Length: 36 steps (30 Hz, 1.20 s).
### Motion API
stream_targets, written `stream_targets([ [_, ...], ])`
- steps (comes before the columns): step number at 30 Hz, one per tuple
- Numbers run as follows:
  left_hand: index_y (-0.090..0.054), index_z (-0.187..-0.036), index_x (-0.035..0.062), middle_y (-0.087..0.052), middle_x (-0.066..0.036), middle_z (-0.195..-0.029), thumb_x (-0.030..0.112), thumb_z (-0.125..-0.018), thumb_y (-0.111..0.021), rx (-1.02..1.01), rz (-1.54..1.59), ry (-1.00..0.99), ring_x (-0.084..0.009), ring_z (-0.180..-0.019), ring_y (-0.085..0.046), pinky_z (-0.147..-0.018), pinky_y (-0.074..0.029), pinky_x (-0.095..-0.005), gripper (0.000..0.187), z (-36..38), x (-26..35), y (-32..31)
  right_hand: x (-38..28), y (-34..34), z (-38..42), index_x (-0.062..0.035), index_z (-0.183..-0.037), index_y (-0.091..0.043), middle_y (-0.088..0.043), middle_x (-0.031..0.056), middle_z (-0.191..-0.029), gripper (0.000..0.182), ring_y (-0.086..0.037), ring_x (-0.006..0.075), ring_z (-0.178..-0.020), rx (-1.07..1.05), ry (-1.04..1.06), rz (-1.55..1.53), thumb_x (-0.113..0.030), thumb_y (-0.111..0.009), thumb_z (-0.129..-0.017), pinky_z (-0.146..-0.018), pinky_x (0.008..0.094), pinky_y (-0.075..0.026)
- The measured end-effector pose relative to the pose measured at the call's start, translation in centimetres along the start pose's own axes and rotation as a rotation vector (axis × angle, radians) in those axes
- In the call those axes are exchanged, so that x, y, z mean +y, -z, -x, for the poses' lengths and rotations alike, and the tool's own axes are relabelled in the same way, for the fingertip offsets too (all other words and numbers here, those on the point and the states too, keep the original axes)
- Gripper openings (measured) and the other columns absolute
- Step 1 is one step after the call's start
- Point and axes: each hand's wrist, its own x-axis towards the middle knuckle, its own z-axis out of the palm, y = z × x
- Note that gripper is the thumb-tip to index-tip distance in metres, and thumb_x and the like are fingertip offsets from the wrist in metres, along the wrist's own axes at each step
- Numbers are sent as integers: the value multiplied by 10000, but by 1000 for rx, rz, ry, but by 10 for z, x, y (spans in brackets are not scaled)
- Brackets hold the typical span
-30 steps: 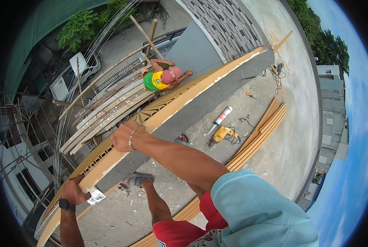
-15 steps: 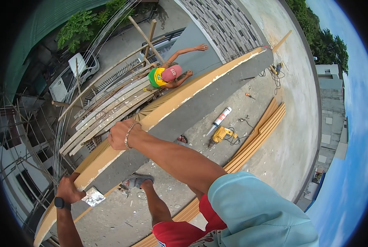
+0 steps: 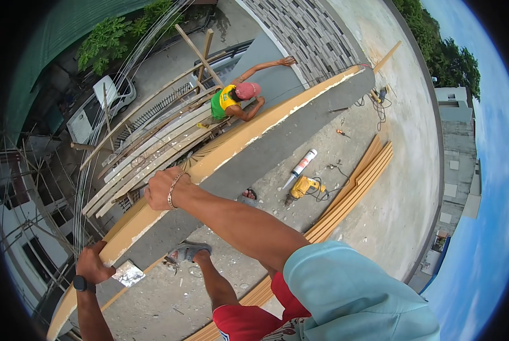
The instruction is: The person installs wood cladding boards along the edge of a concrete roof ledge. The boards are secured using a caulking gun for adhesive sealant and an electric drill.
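Note:
A long ledge (image 3: 220,162), tan on its outer face with a grey top, runs diagonally across the view. My left hand (image 3: 94,265), with a black watch on its wrist, is closed over the ledge at the lower left. Farther up the same edge, my right hand (image 3: 163,189) grips it below a chain bracelet, its fingertips hidden over the far side. A flat metallic plate (image 3: 129,273) lies beside my left hand. To the right, a white sealant tube (image 3: 304,163) and a yellow power drill (image 3: 304,187) rest on the concrete.
Beyond the ledge, a person in a red cap (image 3: 247,91) stands on scaffold planks (image 3: 152,148), one hand at the tiled wall (image 3: 305,40). Tan strips (image 3: 351,193) lie right of the drill. A corded tool (image 3: 378,96) is near the ledge's far end. My sandaled foot (image 3: 189,252) is on the floor.
The person beyond the ledge has shifted, and their outstretched hand has moved right to the tiled wall's edge. My hands keep their places on the ledge; the view has shifted slightly.

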Motion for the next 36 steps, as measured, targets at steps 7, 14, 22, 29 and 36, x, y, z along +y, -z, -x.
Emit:
stream_targets([
  [7,-623,-896,-32,-634,-234,-781,130,-419,-634,-8,-26,-31,-414,-730,-614,-668,-513,-405,504,2,10,11,-2,7,3,-4,-774,-687,-662,213,-814,436,-649,364,-792,22,7,-35,-321,-400,-861,-760,440,-507],
  [14,-600,-851,-33,-609,-248,-732,117,-426,-617,35,-25,-36,-433,-697,-593,-637,-504,-414,452,3,11,14,-2,12,4,-1,-780,-684,-661,213,-847,441,-645,366,-800,7,28,-56,-322,-392,-856,-762,442,-503],
  [22,-605,-838,-32,-616,-238,-732,113,-438,-621,43,-39,-25,-423,-688,-598,-627,-500,-415,426,2,4,16,-4,15,4,3,-780,-684,-663,211,-834,428,-647,366,-796,26,19,-63,-313,-405,-854,-768,438,-501],
  [29,-592,-796,-24,-609,-227,-705,104,-445,-626,44,-60,-30,-415,-662,-593,-607,-493,-411,375,1,11,18,-4,14,2,4,-781,-687,-665,212,-825,432,-652,359,-794,33,-3,-59,-314,-404,-856,-767,417,-511],
  [36,-624,-895,-6,-635,-206,-763,125,-438,-626,1,-61,6,-396,-737,-618,-665,-513,-412,475,0,10,20,-4,14,1,5,-787,-688,-664,217,-825,436,-654,357,-791,55,-2,-43,-318,-402,-856,-763,420,-512],
])
